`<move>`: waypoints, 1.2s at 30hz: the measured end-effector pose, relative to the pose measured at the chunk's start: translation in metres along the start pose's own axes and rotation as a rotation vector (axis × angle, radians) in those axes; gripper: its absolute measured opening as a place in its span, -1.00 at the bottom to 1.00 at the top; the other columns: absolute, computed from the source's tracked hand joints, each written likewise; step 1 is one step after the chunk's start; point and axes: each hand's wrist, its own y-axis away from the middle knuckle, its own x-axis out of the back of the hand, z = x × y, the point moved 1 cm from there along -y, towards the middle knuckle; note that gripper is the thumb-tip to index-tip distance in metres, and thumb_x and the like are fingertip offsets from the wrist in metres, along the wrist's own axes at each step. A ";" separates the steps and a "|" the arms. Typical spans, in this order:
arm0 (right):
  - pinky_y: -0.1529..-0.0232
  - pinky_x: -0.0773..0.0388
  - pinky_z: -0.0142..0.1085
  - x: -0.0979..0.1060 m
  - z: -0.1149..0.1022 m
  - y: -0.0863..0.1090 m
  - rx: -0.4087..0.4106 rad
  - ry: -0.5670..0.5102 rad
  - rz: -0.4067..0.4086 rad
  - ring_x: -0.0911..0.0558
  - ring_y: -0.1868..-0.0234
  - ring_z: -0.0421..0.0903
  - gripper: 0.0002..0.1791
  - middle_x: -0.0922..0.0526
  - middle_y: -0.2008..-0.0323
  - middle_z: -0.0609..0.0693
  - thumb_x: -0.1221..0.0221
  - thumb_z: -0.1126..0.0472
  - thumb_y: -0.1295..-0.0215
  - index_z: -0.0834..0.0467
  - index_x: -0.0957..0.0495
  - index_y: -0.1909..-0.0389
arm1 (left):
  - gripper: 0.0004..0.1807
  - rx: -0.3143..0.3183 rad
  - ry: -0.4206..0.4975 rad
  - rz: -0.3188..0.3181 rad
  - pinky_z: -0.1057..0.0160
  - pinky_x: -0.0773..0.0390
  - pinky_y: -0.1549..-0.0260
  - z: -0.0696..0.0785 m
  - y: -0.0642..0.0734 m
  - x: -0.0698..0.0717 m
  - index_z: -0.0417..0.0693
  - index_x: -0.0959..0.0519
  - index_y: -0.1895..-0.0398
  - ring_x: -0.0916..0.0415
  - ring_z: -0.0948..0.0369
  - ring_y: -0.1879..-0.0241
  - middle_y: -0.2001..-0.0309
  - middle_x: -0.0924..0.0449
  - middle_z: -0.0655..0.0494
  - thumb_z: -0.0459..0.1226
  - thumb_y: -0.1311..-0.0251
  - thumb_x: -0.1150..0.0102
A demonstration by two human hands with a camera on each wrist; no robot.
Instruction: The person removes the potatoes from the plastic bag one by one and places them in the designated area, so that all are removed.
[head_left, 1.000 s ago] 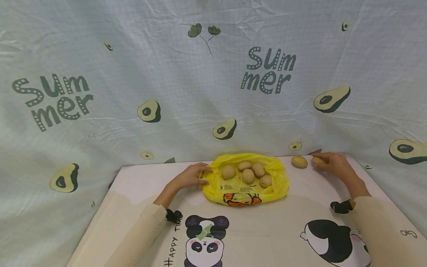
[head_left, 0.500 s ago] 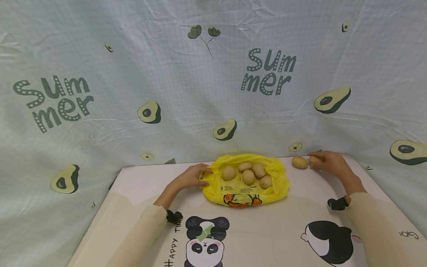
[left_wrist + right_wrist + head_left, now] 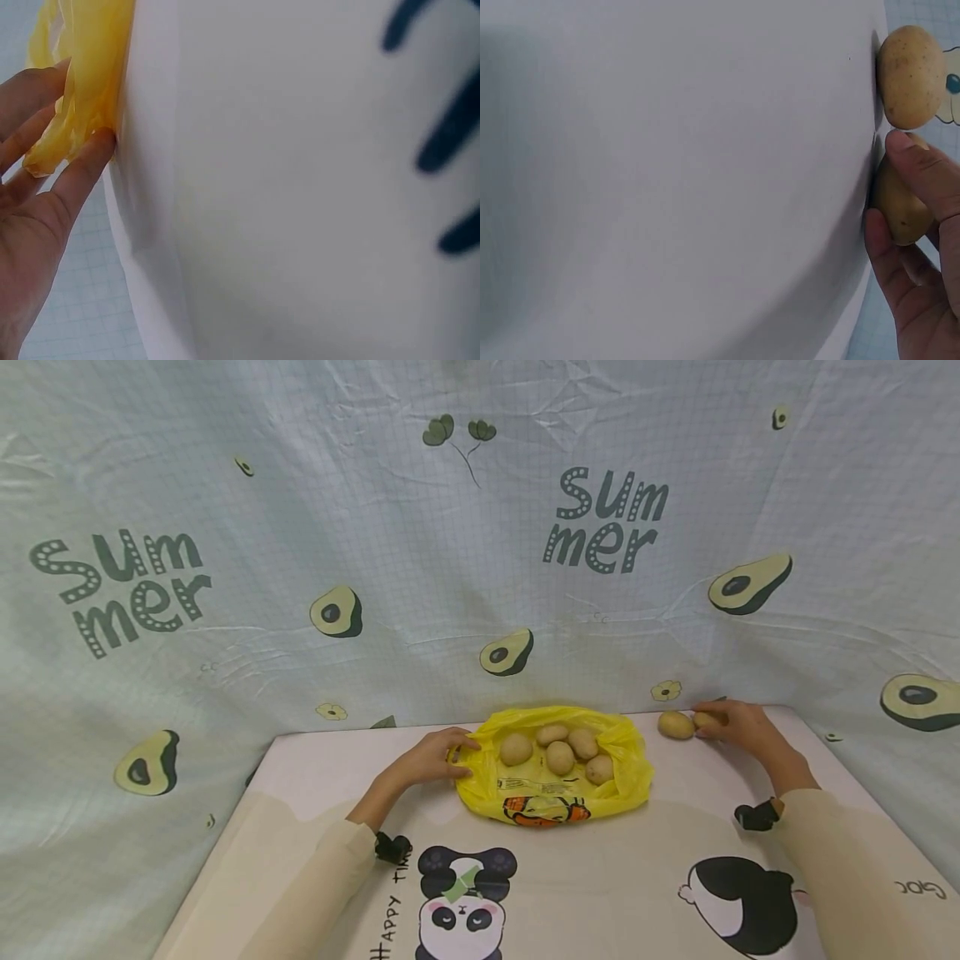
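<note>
A person's left hand holds the near side edge of a yellow plastic bag on the desk, its thumb and spread fingers loosely parted around the plastic. Five potatoes lie inside the bag's open mouth. Well to the right of the bag, the right hand, half closed, grips a single potato between thumb and fingers; another, the loose potato, rests just beside it, on the side toward the bag.

An orange-and-black print marks the bag's front, with small type I cannot read. "SUMMER" appears twice on the cloth behind the bag. In front of the bag, "HAPPY TIME" runs beside a printed panda; lettering near the right sleeve is partly covered.
</note>
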 end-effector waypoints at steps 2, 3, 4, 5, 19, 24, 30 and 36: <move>-0.16 -0.35 0.32 0.000 0.000 0.000 0.004 -0.003 -0.004 -0.41 -0.08 0.34 -0.37 -0.44 -0.17 0.42 -0.37 0.12 -0.30 0.32 -0.47 -0.31 | -0.55 0.003 0.002 -0.002 -0.07 -0.37 -0.37 0.000 0.000 0.000 -0.14 -0.65 -0.15 -0.41 -0.07 -0.32 -0.31 -0.49 -0.12 -0.26 -0.18 -0.44; -0.16 -0.35 0.32 0.000 -0.001 0.000 0.002 -0.007 -0.006 -0.41 -0.08 0.34 -0.37 -0.44 -0.17 0.43 -0.36 0.12 -0.31 0.32 -0.46 -0.31 | -0.55 0.003 0.000 -0.003 -0.07 -0.37 -0.37 0.000 0.000 0.000 -0.14 -0.65 -0.15 -0.41 -0.07 -0.32 -0.31 -0.48 -0.12 -0.26 -0.18 -0.44; -0.16 -0.35 0.32 0.001 0.000 0.000 0.002 -0.006 -0.006 -0.41 -0.09 0.35 -0.37 -0.43 -0.17 0.43 -0.36 0.12 -0.31 0.32 -0.46 -0.31 | -0.55 0.002 0.000 -0.003 -0.07 -0.37 -0.37 0.000 0.000 0.000 -0.14 -0.65 -0.15 -0.41 -0.07 -0.32 -0.31 -0.48 -0.12 -0.26 -0.18 -0.44; -0.15 -0.36 0.32 0.000 0.000 0.000 0.002 -0.003 -0.006 -0.41 -0.08 0.35 -0.37 -0.43 -0.17 0.43 -0.36 0.12 -0.31 0.33 -0.46 -0.31 | -0.55 0.000 0.000 -0.003 -0.07 -0.37 -0.37 0.000 -0.001 0.000 -0.14 -0.65 -0.15 -0.41 -0.07 -0.32 -0.31 -0.48 -0.12 -0.26 -0.18 -0.44; 0.01 -0.47 0.18 -0.004 0.005 0.000 0.000 -0.005 0.002 -0.44 0.01 0.28 -0.36 -0.46 -0.15 0.42 -0.36 0.15 -0.31 0.30 -0.44 -0.34 | -0.56 0.004 -0.011 0.001 -0.08 -0.37 -0.37 -0.001 -0.001 0.000 -0.15 -0.65 -0.14 -0.40 -0.08 -0.33 -0.32 -0.48 -0.13 -0.26 -0.18 -0.44; -0.02 -0.49 0.20 -0.007 0.007 0.003 -0.015 -0.035 0.003 -0.44 -0.02 0.29 -0.34 -0.44 -0.20 0.44 -0.36 0.15 -0.31 0.29 -0.42 -0.37 | -0.56 0.003 -0.016 0.000 -0.08 -0.36 -0.37 -0.002 -0.001 -0.001 -0.15 -0.66 -0.14 -0.40 -0.08 -0.32 -0.31 -0.49 -0.13 -0.26 -0.17 -0.45; -0.14 -0.42 0.32 -0.004 0.001 0.007 0.034 -0.006 0.029 -0.43 -0.12 0.38 -0.40 -0.46 -0.19 0.45 -0.35 0.19 -0.31 0.33 -0.45 -0.32 | -0.55 -0.007 -0.014 -0.003 -0.08 -0.35 -0.39 -0.001 0.000 -0.002 -0.16 -0.65 -0.15 -0.39 -0.08 -0.34 -0.32 -0.48 -0.13 -0.26 -0.18 -0.44; -0.26 -0.30 0.38 0.004 -0.015 0.013 0.128 0.032 0.074 -0.39 -0.26 0.45 -0.42 -0.47 -0.23 0.47 -0.36 0.22 -0.30 0.39 -0.47 -0.26 | -0.55 -0.006 -0.023 -0.004 -0.08 -0.35 -0.38 0.001 0.001 0.000 -0.16 -0.65 -0.15 -0.39 -0.08 -0.33 -0.32 -0.47 -0.14 -0.26 -0.19 -0.43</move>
